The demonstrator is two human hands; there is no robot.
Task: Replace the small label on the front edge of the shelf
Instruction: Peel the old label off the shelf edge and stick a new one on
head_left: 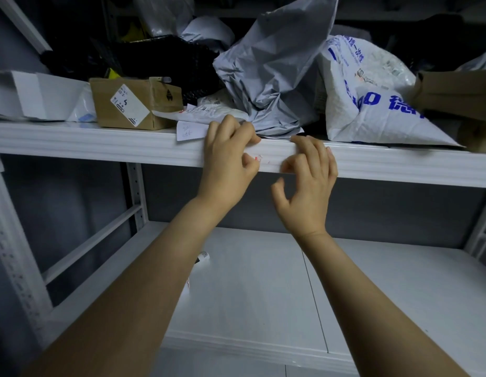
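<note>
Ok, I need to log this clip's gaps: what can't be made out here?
All head view.
Print on the label, shelf edge: too small, its ends under the left hand and right hand; any grip unclear.
Writing on the paper slip: too small.
The pen-like thing, lower shelf: mostly behind the left forearm.
The far-right box: cut by the frame edge.

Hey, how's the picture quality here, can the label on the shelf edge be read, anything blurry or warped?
Head view: dim, bluish light; label soft, its red marks unreadable; black parcels behind sink into shadow; cardboard box at far right smeared; wide lens slightly bows the shelf edge.
</note>
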